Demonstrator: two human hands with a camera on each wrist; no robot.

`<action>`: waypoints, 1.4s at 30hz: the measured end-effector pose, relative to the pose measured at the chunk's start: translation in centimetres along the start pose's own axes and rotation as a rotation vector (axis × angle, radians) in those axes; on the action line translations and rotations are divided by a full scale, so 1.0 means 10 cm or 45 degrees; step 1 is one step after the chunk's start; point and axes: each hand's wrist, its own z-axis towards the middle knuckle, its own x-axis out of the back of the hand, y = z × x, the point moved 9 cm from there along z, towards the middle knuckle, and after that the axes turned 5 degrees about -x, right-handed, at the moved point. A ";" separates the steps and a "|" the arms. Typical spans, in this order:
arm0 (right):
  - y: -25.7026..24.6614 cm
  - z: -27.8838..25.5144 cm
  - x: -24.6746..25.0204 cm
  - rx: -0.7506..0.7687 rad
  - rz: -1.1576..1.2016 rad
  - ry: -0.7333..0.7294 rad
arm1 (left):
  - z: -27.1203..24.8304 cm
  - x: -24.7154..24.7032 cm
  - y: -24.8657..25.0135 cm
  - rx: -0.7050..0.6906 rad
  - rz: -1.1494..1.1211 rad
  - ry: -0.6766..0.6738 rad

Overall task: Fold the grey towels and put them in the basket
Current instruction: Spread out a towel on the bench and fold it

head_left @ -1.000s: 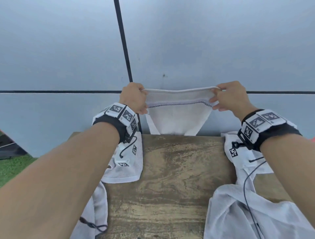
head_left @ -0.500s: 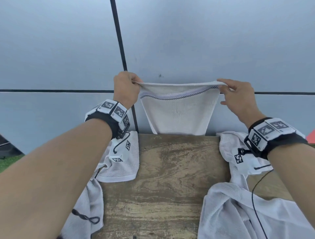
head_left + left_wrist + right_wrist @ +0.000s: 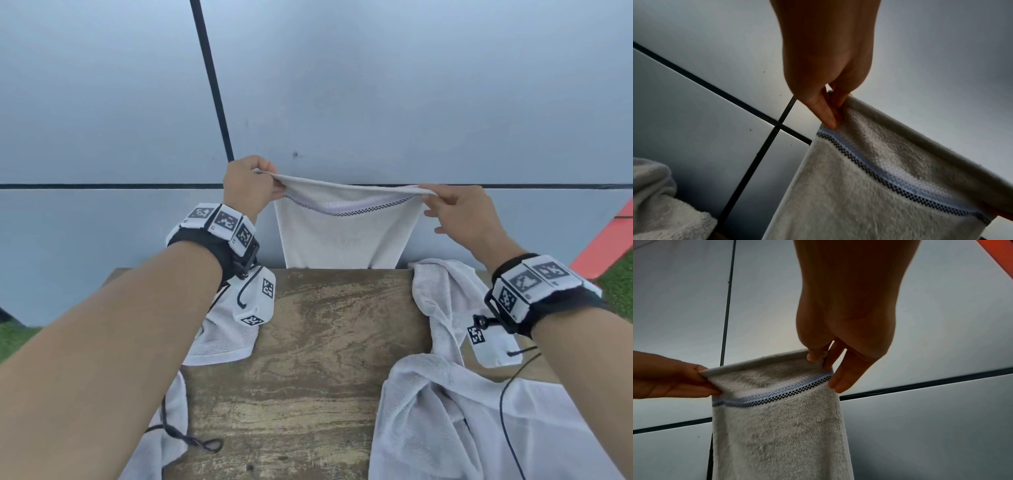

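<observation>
— Two hands, one towel: your left hand (image 3: 249,186) and your right hand (image 3: 460,214) hold a grey towel (image 3: 344,236) up in front of the grey panelled wall (image 3: 376,85), past the far edge of the desk (image 3: 308,359). Which part do you have?

— Your top hem. Your left fingers (image 3: 825,113) pinch the left corner, thumb against forefinger, just above the checked black-and-blue band (image 3: 879,172). Your right fingers (image 3: 813,356) pinch the right corner the same way, while the other right fingers hang straighter beside the cloth.

— How does it hang?

— Doubled: the hem sags a little between your hands, the band shows just under it, and the lower end drops out of sight behind the desk's far edge.

— And the rest of the towels?

— You have one folded towel (image 3: 226,329) on the desk's left side, under your left wrist. A loose heap of towels (image 3: 455,411) lies on the right side and spills over the near edge. No basket shows in any view
</observation>
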 end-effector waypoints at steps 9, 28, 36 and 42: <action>0.11 -0.37 -0.01 0.063 -0.338 0.025 | -0.52 0.31 -0.22 -0.165 0.268 0.053; 0.42 -1.99 0.02 0.001 -0.455 -0.165 | -1.97 0.78 -0.50 -0.187 0.635 -0.255; 0.18 -2.52 0.20 0.108 -0.238 -0.114 | -2.46 1.08 -0.25 -0.251 0.335 -0.192; 0.12 -2.76 0.21 0.139 -0.177 -0.173 | -2.62 1.13 -0.21 -0.344 0.381 -0.239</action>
